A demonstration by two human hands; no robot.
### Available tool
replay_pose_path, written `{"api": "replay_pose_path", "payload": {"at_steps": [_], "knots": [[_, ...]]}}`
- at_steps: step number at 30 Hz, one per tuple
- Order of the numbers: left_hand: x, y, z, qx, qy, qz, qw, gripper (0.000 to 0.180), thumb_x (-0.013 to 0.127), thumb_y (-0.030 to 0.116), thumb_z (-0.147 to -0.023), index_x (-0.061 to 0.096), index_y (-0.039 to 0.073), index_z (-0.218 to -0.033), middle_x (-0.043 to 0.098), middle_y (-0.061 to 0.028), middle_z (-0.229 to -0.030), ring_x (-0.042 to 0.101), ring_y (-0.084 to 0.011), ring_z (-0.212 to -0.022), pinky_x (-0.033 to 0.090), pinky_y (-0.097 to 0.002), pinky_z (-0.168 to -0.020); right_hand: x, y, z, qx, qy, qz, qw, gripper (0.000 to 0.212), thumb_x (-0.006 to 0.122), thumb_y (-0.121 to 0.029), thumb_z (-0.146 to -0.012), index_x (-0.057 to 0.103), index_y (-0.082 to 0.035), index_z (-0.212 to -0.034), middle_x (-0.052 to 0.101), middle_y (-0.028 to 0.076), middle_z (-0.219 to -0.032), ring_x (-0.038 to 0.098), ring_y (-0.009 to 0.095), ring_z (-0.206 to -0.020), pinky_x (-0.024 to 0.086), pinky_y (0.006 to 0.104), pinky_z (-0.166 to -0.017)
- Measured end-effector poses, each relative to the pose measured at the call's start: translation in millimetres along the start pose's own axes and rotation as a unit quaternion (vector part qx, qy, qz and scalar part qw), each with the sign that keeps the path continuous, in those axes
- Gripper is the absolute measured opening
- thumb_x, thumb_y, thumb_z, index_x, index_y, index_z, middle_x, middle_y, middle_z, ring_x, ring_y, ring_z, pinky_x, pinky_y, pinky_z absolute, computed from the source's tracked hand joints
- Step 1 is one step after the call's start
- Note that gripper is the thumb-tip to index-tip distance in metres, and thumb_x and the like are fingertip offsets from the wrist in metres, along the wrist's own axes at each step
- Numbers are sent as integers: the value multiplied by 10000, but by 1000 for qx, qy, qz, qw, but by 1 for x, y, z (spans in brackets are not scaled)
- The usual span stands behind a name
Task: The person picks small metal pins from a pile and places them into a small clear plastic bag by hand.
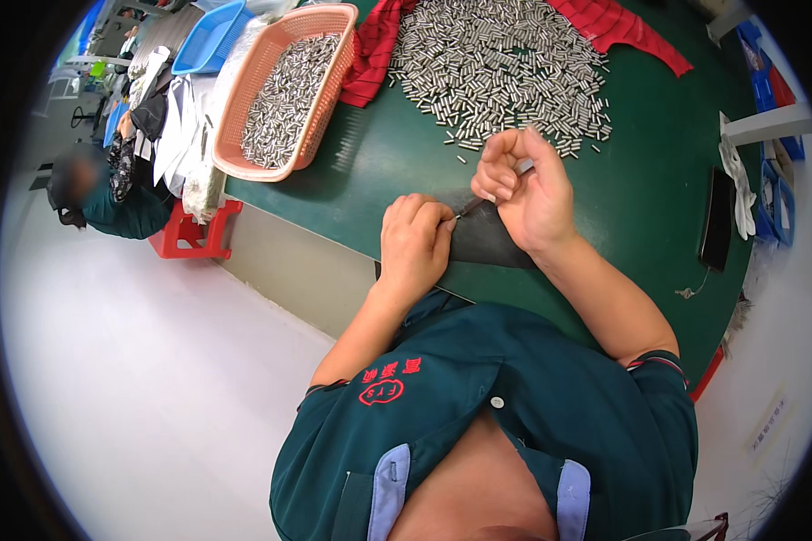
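My left hand [413, 242] rests at the near edge of the green table, its thumb and forefinger pinched together. A small shiny metal piece [458, 216] pokes out of that pinch; most of it is hidden. To its right my right hand [534, 191] is raised with the palm turned up and the fingers curled in. Something thin and greyish [524, 166] shows between those fingers, too small to name. Under both hands lies a dark mat [492, 242]. Just beyond my right hand spreads a large pile of small metal cylinders [505, 68].
A pink plastic basket [230, 155] of similar metal pieces stands at the table's left edge. Red cloth [636, 36] lies under the pile. At right are a black phone [717, 221] and white gloves [740, 185]. Another person [117, 194] sits at far left by a red stool [198, 236].
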State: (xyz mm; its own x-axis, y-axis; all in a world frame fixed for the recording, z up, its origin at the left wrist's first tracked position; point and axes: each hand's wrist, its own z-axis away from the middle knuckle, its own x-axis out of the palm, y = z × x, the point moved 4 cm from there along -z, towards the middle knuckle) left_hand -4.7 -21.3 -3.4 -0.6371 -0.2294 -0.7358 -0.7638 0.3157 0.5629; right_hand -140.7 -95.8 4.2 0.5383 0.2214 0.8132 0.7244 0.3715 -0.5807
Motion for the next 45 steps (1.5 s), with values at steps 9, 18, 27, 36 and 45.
{"api": "replay_pose_path", "payload": {"at_steps": [9, 18, 27, 36, 45], "knots": [[1, 0, -1, -9, -1, 0, 1000, 108, 639, 9, -704, 567, 46, -776, 561, -90, -797, 535, -294, -774, 415, -386, -723, -2, 1, -2, 6, 17, -18, 1000, 457, 347, -389, -976, 557, -18, -810, 352, -34, -578, 320, 82, -527, 311, 255, -553], [1, 2, -1, -14, -2, -5, 1000, 109, 638, 5, -698, 567, 50, -767, 564, -85, -790, 537, -288, -770, 411, -384, -714, -1, 2, -1, 6, 24, -23, 999, 443, 336, -367, -985, 553, -20, -815, 358, -37, -573, 321, 81, -523, 309, 254, -550], [1, 2, -2, -16, 1, -7, 1000, 116, 647, 6, -690, 568, 51, -761, 561, -82, -783, 536, -284, -765, 406, -379, -710, 4, 4, 1, -2, 19, 15, 1000, 482, 328, -400, -987, 553, -10, -819, 336, -32, -572, 287, 89, -534, 303, 262, -565], [3, 1, 0, -14, 13, 0, 1000, 127, 654, 7, -682, 563, 55, -757, 552, -80, -770, 529, -279, -758, 382, -373, -685, 7, 10, 7, -2, -6, 66, 998, 430, 334, -343, -973, 527, -21, -766, 332, -39, -594, 280, 66, -552, 290, 232, -533], [5, 0, 0, -16, 20, 6, 1000, 128, 653, 11, -682, 557, 60, -750, 553, -78, -773, 527, -278, -769, 373, -374, -691, 7, 14, 8, -37, -13, 127, 991, 407, 328, -301, -970, 510, -16, -742, 313, -40, -578, 280, 68, -538, 291, 240, -528]]}}
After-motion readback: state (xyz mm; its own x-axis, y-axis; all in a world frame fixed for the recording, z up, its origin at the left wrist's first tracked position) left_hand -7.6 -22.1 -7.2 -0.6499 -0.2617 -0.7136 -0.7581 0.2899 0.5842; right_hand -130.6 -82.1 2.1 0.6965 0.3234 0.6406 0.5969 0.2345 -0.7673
